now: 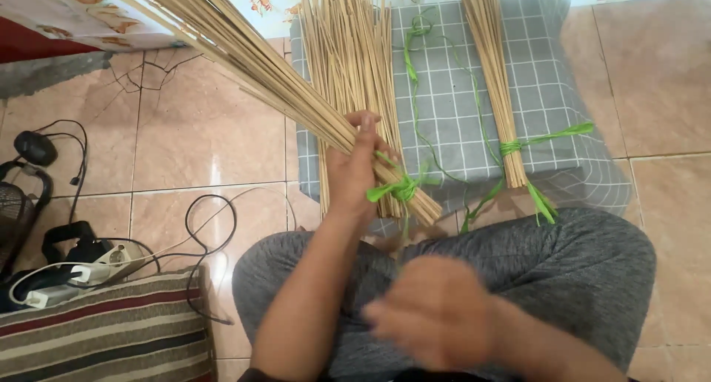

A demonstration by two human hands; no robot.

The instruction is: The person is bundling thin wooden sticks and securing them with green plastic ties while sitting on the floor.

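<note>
My left hand (354, 171) grips a long bundle of thin bamboo sticks (259, 64) near its lower end, where a green plastic strip (400, 188) ties it. The bundle slants up to the upper left. My right hand (433, 315) hovers blurred above my grey-trousered lap, holding nothing that I can make out. A loose pile of sticks (348, 56) and a second tied bundle (498, 78) lie on a grey checked cushion (452, 115) in front of me.
Loose green strips (415, 64) lie on the cushion. On the tiled floor at the left are a power strip (100, 267), black cables (211, 226), a fan base (15, 215) and a striped cloth (104, 334).
</note>
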